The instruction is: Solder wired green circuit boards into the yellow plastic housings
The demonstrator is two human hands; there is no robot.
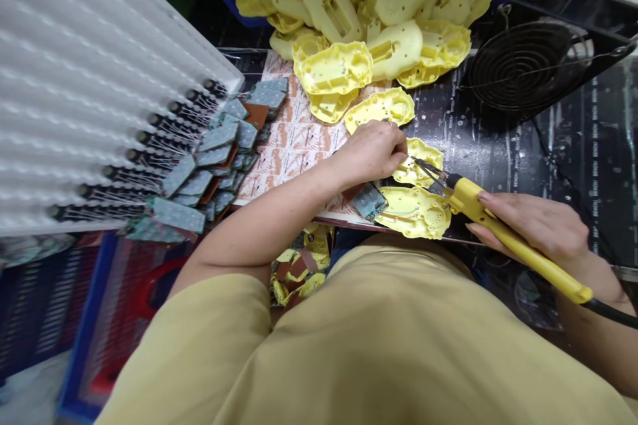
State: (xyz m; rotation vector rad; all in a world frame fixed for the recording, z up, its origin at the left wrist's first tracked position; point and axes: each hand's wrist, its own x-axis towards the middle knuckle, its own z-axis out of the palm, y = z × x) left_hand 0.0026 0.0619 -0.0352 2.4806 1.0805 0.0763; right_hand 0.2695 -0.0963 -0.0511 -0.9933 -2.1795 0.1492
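My right hand (543, 229) is wrapped round the handle of a yellow soldering iron (528, 252), its dark cord trailing off to the right. The iron's metal tip points left, over a yellow plastic shell (423, 154). Pinched fingers of my left hand (376, 149) come down at that shell's left edge, close to the tip; whatever they hold is too small to make out. Nearer my body lies another yellow shell (416, 212) with thin wires in it. A green circuit board (369, 201) rests against its left side. Beyond my left hand is a further shell (381, 108).
Yellow shells (339, 3) are heaped at the back, around a blue bin. A black fan (528, 66) stands at back right. On the left, several circuit boards (214, 146) with wired black parts lie beside a white ribbed panel (100, 80). Below is a blue-rimmed crate (87, 332).
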